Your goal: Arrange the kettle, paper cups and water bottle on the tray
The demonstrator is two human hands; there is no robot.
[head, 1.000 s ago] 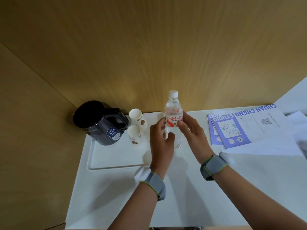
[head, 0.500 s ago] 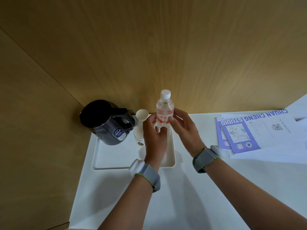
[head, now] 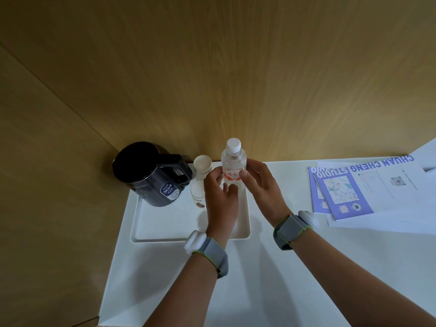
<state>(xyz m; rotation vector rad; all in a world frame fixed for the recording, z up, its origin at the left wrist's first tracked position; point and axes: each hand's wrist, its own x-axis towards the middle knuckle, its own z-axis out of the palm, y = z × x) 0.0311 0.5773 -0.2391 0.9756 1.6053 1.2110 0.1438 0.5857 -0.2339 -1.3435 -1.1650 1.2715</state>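
A white tray (head: 165, 238) lies on the white table by the wooden corner. On its back left stands a dark kettle (head: 151, 175) with the lid open. Two white paper cups, one behind (head: 203, 162) and one in front (head: 197, 192), stand beside the kettle. A clear water bottle (head: 234, 159) with a white cap and red label stands upright at the tray's back right. My left hand (head: 220, 204) holds its left side and hides its base. My right hand (head: 262, 187) grips its right side, thumb on the label.
Purple and white leaflets (head: 342, 192) lie on the table (head: 259, 279) to the right of the tray. Wooden walls (head: 212, 79) close in the back and the left. The tray's front half is bare.
Both hands carried the bottle left from the table beside the tray onto the tray's back right. Over the last half second it has hardly moved.
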